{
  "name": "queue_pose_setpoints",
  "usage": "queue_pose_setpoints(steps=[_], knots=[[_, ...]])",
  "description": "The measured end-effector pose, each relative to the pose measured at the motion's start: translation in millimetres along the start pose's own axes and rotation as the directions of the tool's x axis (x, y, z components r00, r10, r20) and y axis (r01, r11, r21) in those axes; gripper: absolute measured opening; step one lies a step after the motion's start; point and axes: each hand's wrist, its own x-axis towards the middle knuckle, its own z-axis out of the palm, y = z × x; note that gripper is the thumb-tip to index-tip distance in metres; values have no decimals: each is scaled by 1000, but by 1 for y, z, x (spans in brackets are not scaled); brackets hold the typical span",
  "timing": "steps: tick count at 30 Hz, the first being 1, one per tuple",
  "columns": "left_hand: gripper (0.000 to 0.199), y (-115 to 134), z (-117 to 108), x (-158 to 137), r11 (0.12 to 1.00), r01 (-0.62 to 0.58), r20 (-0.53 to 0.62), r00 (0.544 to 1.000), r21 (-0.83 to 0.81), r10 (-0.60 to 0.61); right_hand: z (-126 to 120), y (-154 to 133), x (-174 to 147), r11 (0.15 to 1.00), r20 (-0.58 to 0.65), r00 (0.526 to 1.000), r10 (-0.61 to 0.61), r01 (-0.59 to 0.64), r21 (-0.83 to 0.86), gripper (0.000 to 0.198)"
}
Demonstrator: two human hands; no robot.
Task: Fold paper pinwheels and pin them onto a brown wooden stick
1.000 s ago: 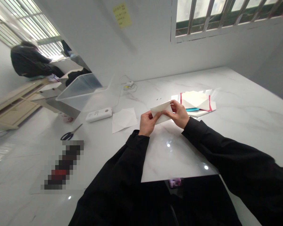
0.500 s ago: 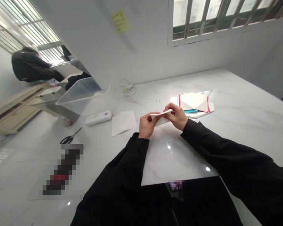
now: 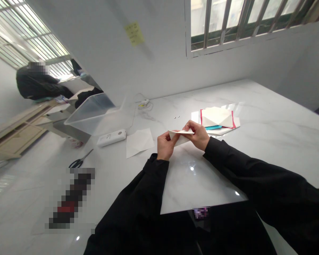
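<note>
Between my two hands is a folded piece of white paper (image 3: 181, 140), held just above the tabletop. My left hand (image 3: 165, 146) pinches its left end, thumb and fingers pressed together. At the other end my right hand (image 3: 199, 135) grips the paper with fingers bent over its upper edge. Left of my left hand lies a creased white sheet (image 3: 140, 142). Beyond my right hand sits a pile of folded papers (image 3: 217, 116), cream on top, with red and blue pieces beneath.
A white power strip-like box (image 3: 112, 137), scissors (image 3: 80, 160) and a blurred-out dark object (image 3: 71, 200) lie to the left. A clear plastic bin (image 3: 89, 111) stands behind them. Two tiny shiny bits (image 3: 177, 117) rest near the wall. A person (image 3: 38, 83) sits at the far left.
The right part of the folded paper's edge has tipped lower between my fingers. Both hands keep their hold. The whole view has shifted slightly.
</note>
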Motion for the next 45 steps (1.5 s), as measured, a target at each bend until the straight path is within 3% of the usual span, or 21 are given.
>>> queue_pose_setpoints(steps=[6,9,13,18,22,24,26,29,32,35,38,40,41,45], knots=[[45,-1,0,0,1000,2,-36,999,27,-1,3,0,-1,999,-5,1000,-23,23,25,33],[47,-1,-1,1,1000,29,-36,999,3,-29,4,1,1,995,18,1000,20,-21,94,33],[52,0,-4,4,996,80,-9,997,-30,-81,2,1,4,931,101,980,171,-194,310,43],[55,1,-5,4,991,124,15,992,-50,-123,1,0,3,751,245,895,374,-447,486,58],[60,14,-5,1,994,81,101,991,71,-88,-1,-1,2,706,319,875,364,-483,518,56],[67,27,-14,1,986,75,143,985,148,-97,-5,1,4,699,317,869,381,-495,516,54],[74,42,-32,4,968,64,102,991,243,-92,-12,4,7,690,301,859,414,-512,511,53],[64,57,-63,11,834,-6,39,999,552,-19,-25,14,11,689,296,848,440,-530,494,51],[44,55,-79,14,538,-30,55,998,843,-32,-39,25,12,738,313,850,425,-525,424,47],[40,39,-69,13,342,-128,161,984,931,-71,-50,29,11,814,330,865,379,-481,325,44],[29,25,-50,15,272,-209,228,973,939,-40,-55,24,10,872,358,878,317,-418,254,44],[34,22,-41,20,310,-227,252,967,923,-42,-57,20,10,902,363,889,279,-372,217,43],[38,22,-38,22,372,-219,260,963,902,-65,-57,17,10,916,357,896,264,-349,199,42],[62,30,-25,23,731,-142,328,937,667,-117,-60,10,11,958,334,924,185,-245,150,36]])
